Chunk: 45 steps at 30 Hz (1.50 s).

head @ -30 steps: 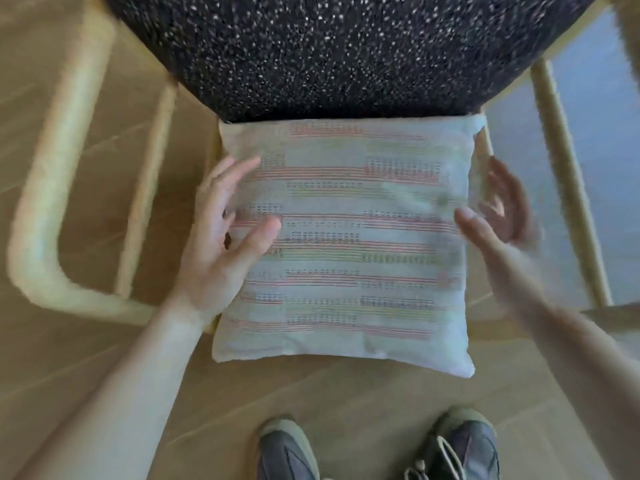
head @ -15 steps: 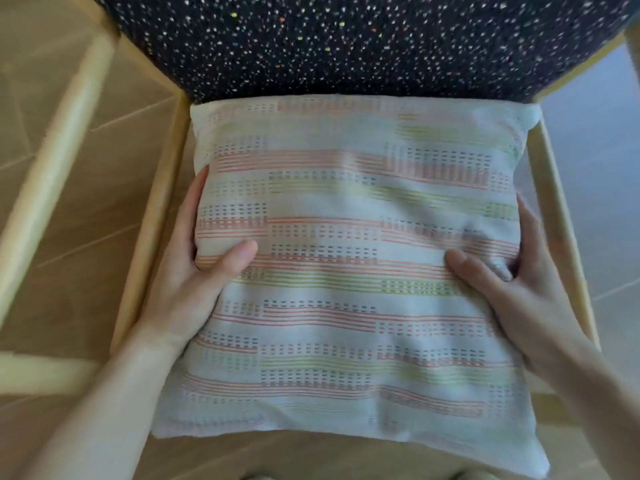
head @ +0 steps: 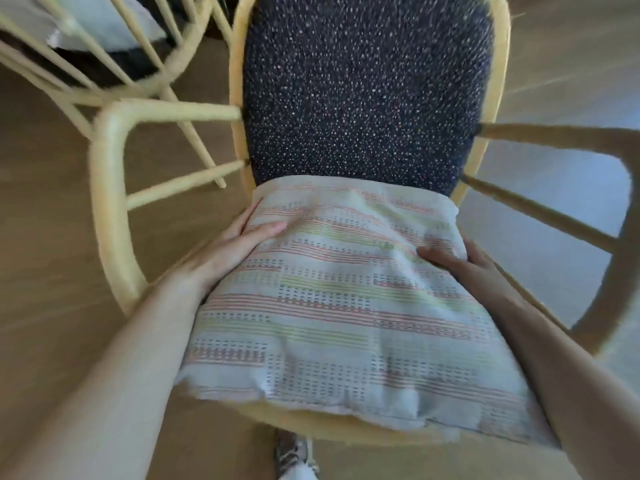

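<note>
A square white cushion (head: 339, 306) with red, green and dark woven stripes lies on the seat of a pale wooden armchair (head: 110, 216). Its far edge leans against the chair's dark speckled back pad (head: 367, 98). My left hand (head: 235, 247) grips the cushion's left side, thumb on top and fingers tucked under the edge. My right hand (head: 464, 268) grips the right side the same way, thumb lying across the top fabric. Both forearms reach in from the bottom corners.
A second pale wooden chair (head: 114, 46) with thin spindles stands at the upper left, with something white behind it. Wooden floor surrounds the armchair, with a light patch at the right. My shoe (head: 294, 455) shows under the seat's front edge.
My hands closed on the cushion's sides half a second ago and still hold it. The view has pulled back and up, showing the whole chair back; the cushion's far edge now rests against the back pad.
</note>
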### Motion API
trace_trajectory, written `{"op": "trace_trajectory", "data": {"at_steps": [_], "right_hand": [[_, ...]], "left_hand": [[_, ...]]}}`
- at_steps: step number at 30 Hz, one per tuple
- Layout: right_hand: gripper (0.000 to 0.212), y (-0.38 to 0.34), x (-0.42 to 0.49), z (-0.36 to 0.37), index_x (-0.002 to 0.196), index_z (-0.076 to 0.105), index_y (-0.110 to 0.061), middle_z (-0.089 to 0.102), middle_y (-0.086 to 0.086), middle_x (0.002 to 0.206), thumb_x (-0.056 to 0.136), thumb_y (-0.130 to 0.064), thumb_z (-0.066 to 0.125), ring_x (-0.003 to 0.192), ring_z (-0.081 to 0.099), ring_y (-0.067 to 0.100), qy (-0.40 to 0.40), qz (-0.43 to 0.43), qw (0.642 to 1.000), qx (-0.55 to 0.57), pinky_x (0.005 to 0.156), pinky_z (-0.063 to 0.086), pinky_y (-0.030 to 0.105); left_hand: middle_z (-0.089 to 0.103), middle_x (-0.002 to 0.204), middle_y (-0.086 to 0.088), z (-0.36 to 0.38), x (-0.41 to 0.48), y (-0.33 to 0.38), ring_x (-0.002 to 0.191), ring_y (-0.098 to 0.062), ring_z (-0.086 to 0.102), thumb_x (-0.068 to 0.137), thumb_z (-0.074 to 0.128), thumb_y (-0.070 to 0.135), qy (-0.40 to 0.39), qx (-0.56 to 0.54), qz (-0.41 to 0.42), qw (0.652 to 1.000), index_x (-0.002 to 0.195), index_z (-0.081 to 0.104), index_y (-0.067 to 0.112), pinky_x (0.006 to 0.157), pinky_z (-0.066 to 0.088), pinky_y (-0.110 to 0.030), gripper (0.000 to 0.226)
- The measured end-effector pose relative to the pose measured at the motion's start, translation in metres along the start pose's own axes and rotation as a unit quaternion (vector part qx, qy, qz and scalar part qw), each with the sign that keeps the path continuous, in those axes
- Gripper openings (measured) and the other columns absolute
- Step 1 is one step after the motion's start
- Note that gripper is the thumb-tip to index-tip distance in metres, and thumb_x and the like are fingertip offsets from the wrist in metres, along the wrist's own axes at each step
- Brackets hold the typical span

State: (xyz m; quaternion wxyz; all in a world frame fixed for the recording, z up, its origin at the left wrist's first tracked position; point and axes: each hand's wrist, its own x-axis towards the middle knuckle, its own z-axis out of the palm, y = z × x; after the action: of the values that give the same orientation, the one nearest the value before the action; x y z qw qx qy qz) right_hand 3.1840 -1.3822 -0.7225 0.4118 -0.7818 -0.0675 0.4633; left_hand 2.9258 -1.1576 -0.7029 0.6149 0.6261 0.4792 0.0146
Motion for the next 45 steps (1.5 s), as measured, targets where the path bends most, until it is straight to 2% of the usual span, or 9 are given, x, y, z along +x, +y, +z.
{"op": "trace_trajectory", "data": {"at_steps": [4, 6, 9, 19, 24, 31, 38, 41, 45], "right_hand": [[0.04, -0.112, 0.02, -0.018, 0.13, 0.066, -0.02, 0.077, 0.0, 0.109, 0.094, -0.029, 0.077, 0.076, 0.079, 0.011, -0.025, 0.053, 0.998, -0.014, 0.061, 0.058, 0.023], [0.032, -0.149, 0.024, -0.023, 0.122, 0.064, -0.02, 0.074, -0.003, 0.096, 0.095, -0.029, 0.077, 0.059, 0.076, 0.005, -0.009, 0.079, 0.996, -0.03, 0.045, 0.052, 0.016], [0.046, -0.204, 0.049, -0.033, 0.138, 0.061, -0.017, 0.07, 0.003, 0.11, 0.097, -0.032, 0.074, 0.071, 0.069, 0.011, -0.026, 0.115, 0.991, -0.069, 0.037, 0.045, 0.012], [0.06, -0.321, 0.149, -0.052, 0.145, 0.058, -0.02, 0.07, 0.004, 0.119, 0.093, -0.043, 0.076, 0.083, 0.07, 0.012, -0.06, 0.144, 0.981, -0.112, 0.064, 0.054, 0.026], [0.077, -0.36, 0.198, -0.056, 0.154, 0.049, -0.02, 0.063, 0.013, 0.144, 0.088, -0.042, 0.081, 0.117, 0.068, 0.03, -0.076, 0.128, 0.984, -0.103, 0.108, 0.05, 0.041], [0.081, -0.407, 0.25, -0.063, 0.157, 0.044, -0.028, 0.049, 0.007, 0.161, 0.089, -0.056, 0.076, 0.13, 0.059, 0.028, -0.098, 0.091, 0.979, -0.152, 0.1, 0.039, 0.028], [0.085, -0.408, 0.272, -0.06, 0.158, 0.041, -0.03, 0.052, 0.009, 0.157, 0.086, -0.05, 0.082, 0.118, 0.062, 0.025, -0.086, 0.107, 0.981, -0.137, 0.099, 0.046, 0.029], [0.081, -0.414, 0.266, -0.064, 0.161, 0.038, -0.031, 0.056, 0.008, 0.153, 0.092, -0.048, 0.077, 0.118, 0.061, 0.02, -0.044, 0.046, 0.987, -0.146, 0.089, 0.046, 0.014], [0.073, -0.445, 0.237, -0.066, 0.155, 0.04, -0.049, 0.053, -0.008, 0.145, 0.091, -0.051, 0.076, 0.134, 0.055, 0.015, 0.033, -0.179, 0.974, -0.134, 0.112, 0.044, 0.035]], "left_hand": [[0.06, 0.129, 0.028, -0.034, 0.041, 0.105, 0.117, -0.001, 0.057, 0.082, 0.074, 0.061, -0.021, -0.002, -0.038, 0.999, 0.154, 0.042, 0.055, 0.083, 0.04, -0.012, 0.079], [0.054, 0.151, 0.017, -0.043, 0.064, 0.138, 0.135, -0.011, 0.051, 0.092, 0.071, 0.056, -0.039, 0.014, -0.043, 0.998, 0.156, 0.039, 0.055, 0.102, 0.041, -0.022, 0.072], [0.046, 0.162, 0.009, -0.057, 0.099, 0.179, 0.137, -0.015, 0.047, 0.095, 0.07, 0.052, -0.057, 0.019, -0.063, 0.996, 0.157, 0.038, 0.053, 0.1, 0.041, -0.025, 0.069], [0.035, 0.17, 0.006, -0.083, 0.208, 0.275, 0.153, -0.023, 0.038, 0.088, 0.072, 0.065, -0.073, 0.068, -0.108, 0.989, 0.155, 0.038, 0.056, 0.108, 0.034, -0.033, 0.076], [0.038, 0.169, 0.005, -0.097, 0.253, 0.311, 0.145, -0.018, 0.042, 0.09, 0.071, 0.064, -0.108, 0.076, -0.138, 0.982, 0.156, 0.039, 0.056, 0.111, 0.034, -0.034, 0.074], [0.047, 0.155, 0.009, -0.11, 0.304, 0.355, 0.128, -0.013, 0.053, 0.066, 0.075, 0.073, -0.163, 0.076, -0.155, 0.971, 0.153, 0.042, 0.056, 0.094, 0.046, -0.029, 0.094], [0.049, 0.157, 0.009, -0.104, 0.333, 0.361, 0.137, -0.018, 0.051, 0.066, 0.084, 0.076, -0.148, 0.108, -0.147, 0.972, 0.141, 0.047, 0.07, 0.11, 0.046, -0.038, 0.084], [0.038, 0.167, 0.009, -0.102, 0.325, 0.368, 0.15, -0.023, 0.041, 0.076, 0.075, 0.078, -0.111, 0.12, -0.098, 0.982, 0.143, 0.043, 0.071, 0.119, 0.038, -0.048, 0.075], [0.036, 0.16, 0.027, -0.103, 0.293, 0.403, 0.15, -0.001, 0.037, 0.082, 0.066, 0.073, 0.023, 0.12, 0.144, 0.982, 0.146, 0.045, 0.064, 0.121, 0.033, -0.032, 0.069]]}}
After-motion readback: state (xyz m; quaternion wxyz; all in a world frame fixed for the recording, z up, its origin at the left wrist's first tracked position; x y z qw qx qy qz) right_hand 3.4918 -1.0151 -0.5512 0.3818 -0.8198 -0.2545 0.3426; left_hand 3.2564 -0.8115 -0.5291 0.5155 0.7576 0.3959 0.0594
